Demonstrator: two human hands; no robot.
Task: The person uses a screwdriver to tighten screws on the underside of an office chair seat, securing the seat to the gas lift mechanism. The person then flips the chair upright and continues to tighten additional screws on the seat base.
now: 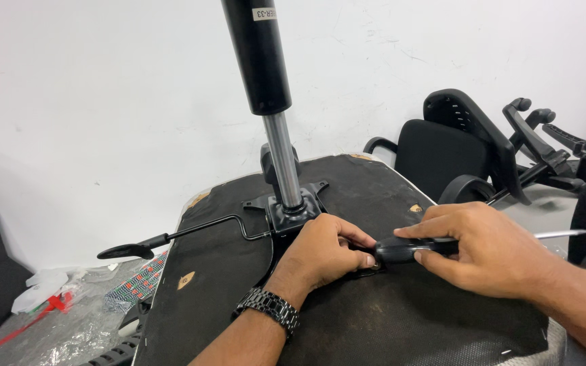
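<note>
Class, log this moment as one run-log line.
left hand: steadies tip at mechanism plate | right hand: grips screwdriver | seat underside: facing up

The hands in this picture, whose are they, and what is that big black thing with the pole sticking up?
There is just one picture, taken by a camera on a person's head, looking down, so the two hands are that person's own. The big black thing is an office chair seat turned upside down. The pole is the chair's lifting post, black on top and shiny metal lower down, standing in a metal plate on the seat. A thin lever sticks out to the left. The left hand, with a dark watch on its wrist, rests on the seat beside the plate. The right hand holds a screwdriver by its black handle; its metal shaft points right. Other chair parts lie by the white wall, and plastic wrapping lies at the left.
</note>
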